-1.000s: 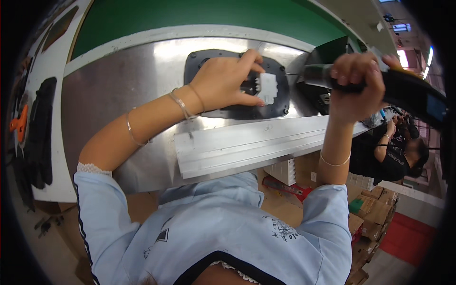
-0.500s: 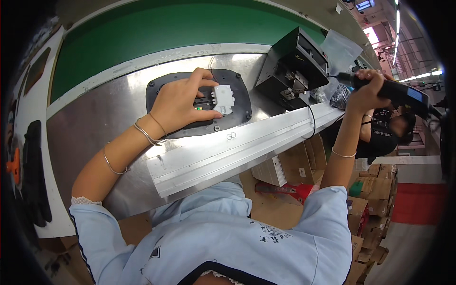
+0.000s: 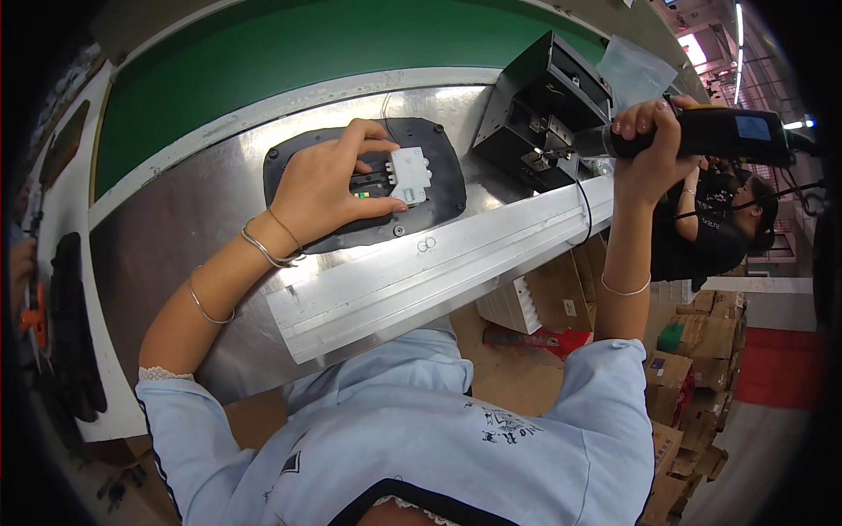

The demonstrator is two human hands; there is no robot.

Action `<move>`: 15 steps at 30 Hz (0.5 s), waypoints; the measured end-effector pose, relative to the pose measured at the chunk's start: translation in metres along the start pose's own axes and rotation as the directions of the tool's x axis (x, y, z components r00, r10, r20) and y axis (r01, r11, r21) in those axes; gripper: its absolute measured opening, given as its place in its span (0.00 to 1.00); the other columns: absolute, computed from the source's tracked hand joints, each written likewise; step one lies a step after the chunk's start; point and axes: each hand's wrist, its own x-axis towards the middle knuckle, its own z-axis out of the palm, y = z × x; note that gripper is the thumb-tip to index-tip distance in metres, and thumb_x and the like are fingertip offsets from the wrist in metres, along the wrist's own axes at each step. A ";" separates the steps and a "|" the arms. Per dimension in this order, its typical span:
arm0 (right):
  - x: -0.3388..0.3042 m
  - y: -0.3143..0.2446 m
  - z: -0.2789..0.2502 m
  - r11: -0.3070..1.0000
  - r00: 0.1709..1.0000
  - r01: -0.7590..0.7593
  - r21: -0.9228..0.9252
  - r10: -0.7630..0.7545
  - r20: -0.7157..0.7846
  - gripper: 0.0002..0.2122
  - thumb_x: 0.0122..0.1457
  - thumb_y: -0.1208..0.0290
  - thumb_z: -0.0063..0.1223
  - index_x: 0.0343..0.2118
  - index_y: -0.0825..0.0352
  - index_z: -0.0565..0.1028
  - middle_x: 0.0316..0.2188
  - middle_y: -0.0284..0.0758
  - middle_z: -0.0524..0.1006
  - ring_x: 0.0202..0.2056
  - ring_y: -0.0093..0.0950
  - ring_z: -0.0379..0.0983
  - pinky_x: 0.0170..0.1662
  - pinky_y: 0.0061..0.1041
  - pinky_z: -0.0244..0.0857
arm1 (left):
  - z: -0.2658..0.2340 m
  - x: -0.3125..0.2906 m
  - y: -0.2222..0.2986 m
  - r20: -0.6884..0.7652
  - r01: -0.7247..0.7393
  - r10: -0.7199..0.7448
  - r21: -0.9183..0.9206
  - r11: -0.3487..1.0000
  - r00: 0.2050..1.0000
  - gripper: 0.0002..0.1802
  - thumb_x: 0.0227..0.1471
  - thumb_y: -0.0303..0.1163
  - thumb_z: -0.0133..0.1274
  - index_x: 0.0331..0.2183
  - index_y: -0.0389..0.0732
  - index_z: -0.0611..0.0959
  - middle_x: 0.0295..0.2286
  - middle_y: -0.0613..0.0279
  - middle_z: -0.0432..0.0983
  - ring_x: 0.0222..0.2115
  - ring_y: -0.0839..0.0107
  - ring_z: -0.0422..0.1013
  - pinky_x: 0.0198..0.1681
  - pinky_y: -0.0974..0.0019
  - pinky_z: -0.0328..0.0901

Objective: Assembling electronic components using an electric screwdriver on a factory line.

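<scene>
My left hand (image 3: 323,186) rests over a black plastic base (image 3: 441,195) on the metal bench, thumb and fingers gripping the ends of a small white plastic housing (image 3: 410,175). A small green part shows beside the thumb. Raised at the right, my right hand (image 3: 651,145) is wrapped round a black electric screwdriver (image 3: 732,133), held roughly level. Its front end points left at the metal outlet of a black box-shaped screw feeder (image 3: 517,92). Whether the bit touches the outlet, I cannot tell.
A pale metal rail (image 3: 421,272) runs along the bench's near edge. Beyond the bench lies a green belt (image 3: 307,53). Clear plastic bags (image 3: 636,70) sit behind the feeder. Cardboard boxes (image 3: 702,342) are stacked at the right, near another person (image 3: 715,223) in black.
My right hand has brought the screwdriver leftward, its front end now at the feeder's outlet. My left hand keeps its grip on the white housing.
</scene>
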 end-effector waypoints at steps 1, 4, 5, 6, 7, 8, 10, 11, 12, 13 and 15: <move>0.000 -0.002 -0.003 1.000 1.000 -0.002 0.004 0.002 -0.002 0.10 0.55 0.81 0.46 0.40 0.65 0.67 0.17 0.32 0.63 0.18 0.27 0.63 0.26 0.29 0.62 | -0.001 0.000 0.001 0.003 0.007 -0.007 -0.002 1.000 1.000 0.40 0.34 0.52 0.70 0.45 0.43 0.69 0.41 0.67 0.80 0.33 0.66 0.78 0.36 0.67 0.72; 0.013 -0.017 -0.009 0.993 0.993 0.119 0.011 -0.119 0.000 0.10 0.55 0.78 0.44 0.40 0.62 0.64 0.18 0.32 0.62 0.18 0.27 0.62 0.26 0.28 0.63 | -0.004 -0.005 0.000 -0.002 0.021 -0.021 -0.002 1.000 1.000 0.40 0.34 0.52 0.70 0.44 0.43 0.69 0.41 0.66 0.81 0.32 0.66 0.78 0.36 0.67 0.72; 0.020 -0.034 -0.020 0.979 0.978 0.202 -0.027 -0.203 -0.039 0.10 0.55 0.78 0.44 0.40 0.62 0.64 0.18 0.32 0.62 0.19 0.27 0.62 0.27 0.28 0.63 | -0.001 0.001 0.005 0.004 -0.007 0.007 -0.019 1.000 1.000 0.40 0.34 0.52 0.70 0.44 0.43 0.69 0.41 0.66 0.81 0.32 0.66 0.78 0.36 0.67 0.72; 0.027 -0.037 -0.030 0.963 0.960 0.269 -0.037 -0.271 -0.068 0.10 0.55 0.78 0.43 0.40 0.61 0.63 0.19 0.32 0.62 0.20 0.27 0.63 0.27 0.27 0.64 | -0.001 0.001 0.006 0.007 -0.012 0.012 -0.023 1.000 1.000 0.40 0.34 0.52 0.70 0.44 0.43 0.69 0.41 0.66 0.81 0.32 0.66 0.78 0.36 0.67 0.72; 0.036 -0.037 -0.045 0.964 0.963 0.267 0.011 -0.267 -0.024 0.09 0.55 0.78 0.44 0.39 0.61 0.63 0.19 0.33 0.64 0.22 0.27 0.64 0.29 0.29 0.65 | -0.002 0.001 0.007 0.009 -0.006 0.006 -0.024 1.000 1.000 0.40 0.34 0.52 0.70 0.44 0.43 0.69 0.41 0.65 0.81 0.32 0.66 0.78 0.36 0.67 0.72; 0.043 -0.030 -0.053 0.953 0.952 0.297 -0.058 -0.300 -0.053 0.10 0.55 0.78 0.45 0.39 0.61 0.63 0.20 0.33 0.64 0.23 0.27 0.65 0.30 0.29 0.66 | -0.001 0.002 0.007 0.012 0.001 -0.001 -0.022 1.000 1.000 0.40 0.34 0.51 0.70 0.44 0.43 0.69 0.41 0.65 0.81 0.32 0.65 0.78 0.36 0.67 0.72; 0.047 -0.006 -0.042 0.941 0.936 0.327 -0.091 -0.336 -0.108 0.11 0.56 0.79 0.45 0.42 0.63 0.63 0.20 0.34 0.66 0.22 0.27 0.66 0.30 0.30 0.66 | -0.003 -0.001 0.005 0.004 0.015 -0.015 -0.008 1.000 1.000 0.40 0.34 0.51 0.70 0.44 0.43 0.69 0.41 0.65 0.81 0.32 0.65 0.79 0.36 0.67 0.72; 0.045 -0.003 -0.036 0.939 0.947 0.304 -0.159 -0.316 -0.056 0.12 0.56 0.80 0.45 0.42 0.63 0.63 0.20 0.34 0.66 0.21 0.27 0.65 0.29 0.29 0.66 | -0.004 -0.001 0.004 -0.003 0.013 -0.013 -0.008 1.000 1.000 0.40 0.34 0.51 0.70 0.44 0.43 0.69 0.41 0.65 0.81 0.32 0.65 0.79 0.36 0.67 0.72; 0.044 -0.001 -0.035 0.932 0.956 0.283 -0.227 -0.292 -0.005 0.12 0.56 0.81 0.45 0.43 0.63 0.63 0.19 0.34 0.65 0.20 0.26 0.65 0.29 0.29 0.66 | -0.003 -0.001 0.004 -0.004 0.009 -0.009 -0.009 1.000 1.000 0.40 0.34 0.51 0.70 0.44 0.43 0.69 0.41 0.65 0.81 0.32 0.65 0.79 0.36 0.67 0.72; 0.046 -0.001 -0.047 0.945 0.960 0.276 -0.177 -0.279 0.010 0.12 0.56 0.80 0.46 0.43 0.62 0.64 0.19 0.34 0.65 0.19 0.27 0.64 0.28 0.30 0.65 | -0.003 -0.001 0.003 0.000 0.006 -0.006 -0.009 1.000 1.000 0.40 0.34 0.51 0.70 0.44 0.43 0.69 0.41 0.65 0.81 0.32 0.65 0.79 0.36 0.67 0.72; 0.041 -0.021 -0.049 0.939 0.962 0.261 -0.225 -0.271 -0.015 0.12 0.56 0.79 0.46 0.42 0.61 0.64 0.19 0.34 0.64 0.20 0.26 0.63 0.28 0.29 0.64 | -0.003 0.000 0.004 0.001 0.004 -0.004 -0.011 1.000 1.000 0.39 0.34 0.51 0.70 0.44 0.43 0.69 0.41 0.64 0.81 0.32 0.65 0.79 0.36 0.67 0.72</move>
